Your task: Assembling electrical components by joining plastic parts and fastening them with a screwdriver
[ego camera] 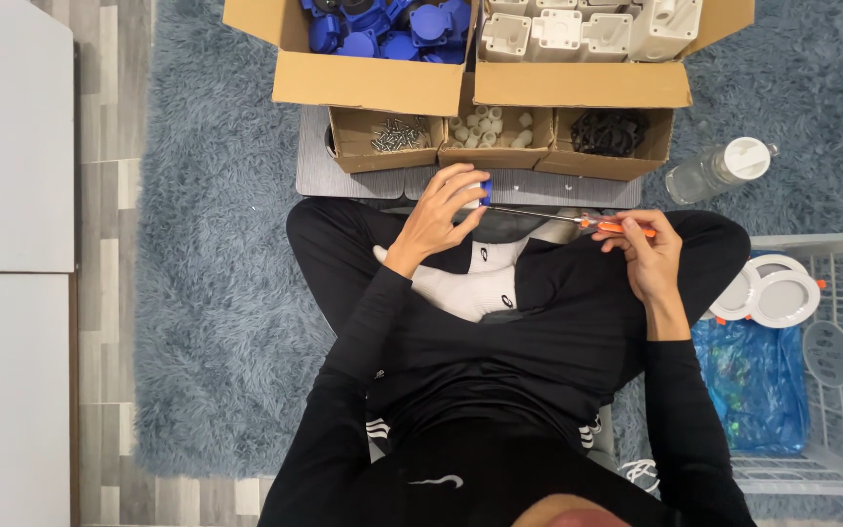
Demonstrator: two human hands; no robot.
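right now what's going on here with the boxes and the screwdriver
A person sits cross-legged on a shaggy blue rug. The left hand holds a small blue and white part; the right hand holds an orange-handled screwdriver with its tip at that part. In front stand open cardboard boxes of blue parts, grey-white housings, screws, small white pieces and black pieces.

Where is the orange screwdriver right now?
The orange screwdriver is in the right hand, above the crossed legs. Its tip points toward the small blue-and-white part held in the left hand.
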